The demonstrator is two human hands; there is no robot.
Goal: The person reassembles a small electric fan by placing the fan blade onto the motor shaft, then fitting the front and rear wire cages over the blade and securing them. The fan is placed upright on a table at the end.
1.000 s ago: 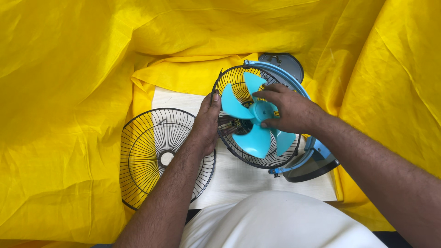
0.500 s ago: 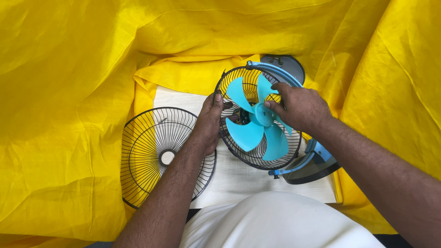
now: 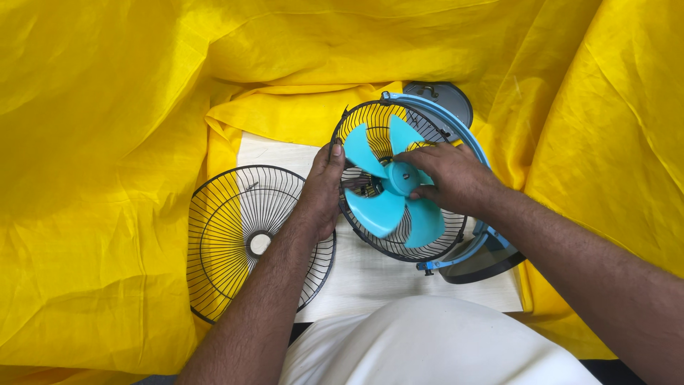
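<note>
A small table fan [image 3: 427, 207] lies tilted on a pale board [image 3: 370, 274], and everything else is placed around it. Its rear wire cage [image 3: 363, 135] acts as an open bowl — inside sits the light-blue blade wheel [image 3: 388, 199], three blades spread around a round hub. A blue ring [image 3: 456, 132] runs along the cage's far and right edge, and a dark rounded base [image 3: 484, 260] shows below and to the right of the cage.

The left hand [image 3: 320, 192] grips the cage's left rim, fingers curled over the wires and thumb pointing up along the edge. The right hand [image 3: 449, 178] reaches in from the right — its fingers are narrowed around the blade hub, the palm covering part of one blade.

To the left of the fan, just beside the left wrist, a loose black front grille [image 3: 242, 242] lies flat, holding nothing, partly on the board and partly on the yellow cloth [image 3: 107, 142] that surrounds it all.
</note>
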